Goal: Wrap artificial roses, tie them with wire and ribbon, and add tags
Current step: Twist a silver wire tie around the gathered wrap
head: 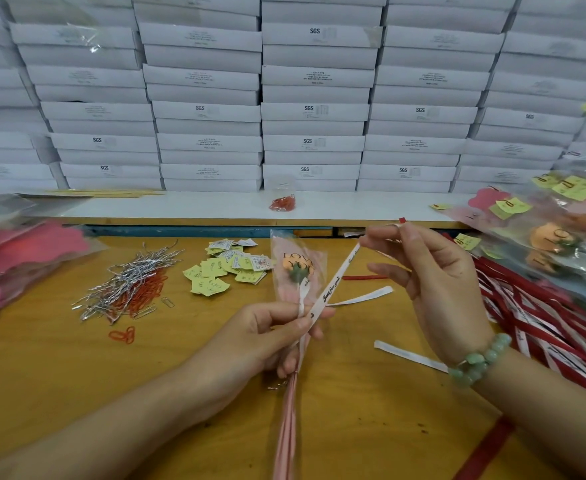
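Right fingers (371,239): thumb and forefinger pinch narrow on the far end of the ribbon (336,278); the rest spread loosely and hold nothing.
Right hand (436,282): raised above the table (77,375), up and to the right of the rose.
Left fingers (303,323): curled round the stem (286,427), with the thumb pressing the ribbon's crossing against the neck of the wrap.
Left hand (260,337): low and central, holding the stem roughly upright.
Ribbon: white and printed, drawn taut in a slant from my left thumb up and right to my right pinch.
Short tail (364,297): trails right from the same crossing, below the taut run and between my hands.
Rose (296,268): orange, inside its clear wrap, just above my left fingers, head pointing away from me.
Long axes: the stem runs toward and away from me; the ribbon cuts across it on the diagonal.
Nearer hand: the right one owns the long end, while the left only anchors.
Step, as I judge it: tying the ribbon; the long end must come back toward the crossing to form the knot.
Risk: the crossing may slacken if my left thumb lifts.
Tags (229,268): yellow pile left of the rose, apart from it.
Wires (125,282): silver heap farther left.
Spare ribbons (544,327): red and white, at far right.
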`<state>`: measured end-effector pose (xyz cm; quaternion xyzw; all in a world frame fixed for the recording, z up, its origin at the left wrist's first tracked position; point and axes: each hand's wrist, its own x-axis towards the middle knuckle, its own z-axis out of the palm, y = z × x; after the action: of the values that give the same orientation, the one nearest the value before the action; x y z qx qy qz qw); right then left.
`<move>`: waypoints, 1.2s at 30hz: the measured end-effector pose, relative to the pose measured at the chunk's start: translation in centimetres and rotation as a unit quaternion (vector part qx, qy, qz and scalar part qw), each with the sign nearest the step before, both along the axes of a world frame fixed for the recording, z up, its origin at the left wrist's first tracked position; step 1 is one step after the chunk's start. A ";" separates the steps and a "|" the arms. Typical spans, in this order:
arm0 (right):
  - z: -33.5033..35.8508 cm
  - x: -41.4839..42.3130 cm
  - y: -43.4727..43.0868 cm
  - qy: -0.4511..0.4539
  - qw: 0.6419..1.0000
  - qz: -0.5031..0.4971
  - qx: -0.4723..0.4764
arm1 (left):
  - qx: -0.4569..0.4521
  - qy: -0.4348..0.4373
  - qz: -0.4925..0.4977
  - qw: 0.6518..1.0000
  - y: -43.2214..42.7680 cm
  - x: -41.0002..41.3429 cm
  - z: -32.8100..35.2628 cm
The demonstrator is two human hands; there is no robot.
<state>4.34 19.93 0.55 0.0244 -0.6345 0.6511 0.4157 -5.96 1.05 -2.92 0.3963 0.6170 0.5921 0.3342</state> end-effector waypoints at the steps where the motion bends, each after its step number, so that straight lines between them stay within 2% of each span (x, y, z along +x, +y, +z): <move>1: -0.1 0.0 0.0 0.003 1.000 -0.002 -0.008 | 0.003 -0.009 -0.002 1.000 0.0 0.0 0.0; 6: -0.1 0.0 0.2 0.026 0.999 -0.011 -0.031 | 0.004 -0.051 0.006 0.999 0.0 0.3 -0.1; 9: 0.4 0.0 0.1 0.020 0.996 0.026 -0.079 | 0.026 -0.073 0.012 0.997 0.1 0.4 -0.2; 11: 0.5 0.0 -0.3 -0.023 0.987 0.096 -0.124 | 0.045 -0.074 0.026 0.996 0.1 0.3 -0.4; 13: 0.3 0.1 -0.9 -0.109 0.971 0.174 -0.126 | 0.065 -0.074 0.046 0.994 0.3 0.2 -0.7; 15: -0.1 0.4 -1.7 -0.185 0.948 0.236 -0.102 | 0.081 -0.071 0.062 0.992 0.4 0.1 -0.9; 17: -0.6 0.6 -2.3 -0.229 0.939 0.255 -0.033 | 0.085 -0.048 0.062 0.993 0.3 0.2 -0.9; 20: -1.7 0.8 -2.9 -0.258 0.940 0.211 0.075 | 0.095 -0.032 0.061 0.993 0.2 0.4 -0.6; 24: -2.6 0.4 -3.0 -0.259 0.953 0.135 0.076 | 0.102 -0.042 0.087 0.990 0.3 0.2 -0.8; 30: -3.1 0.1 -2.9 -0.267 0.948 0.098 0.142 | 0.101 -0.039 0.089 0.990 0.2 0.4 -0.7; 36: -2.9 0.0 -3.1 -0.255 0.927 0.054 0.268 | 0.103 -0.018 0.079 0.991 0.2 0.4 -0.8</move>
<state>4.37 16.85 -2.36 0.0021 -0.8678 0.4622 0.1822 -5.57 1.21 -3.68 0.3680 0.5761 0.6842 0.2542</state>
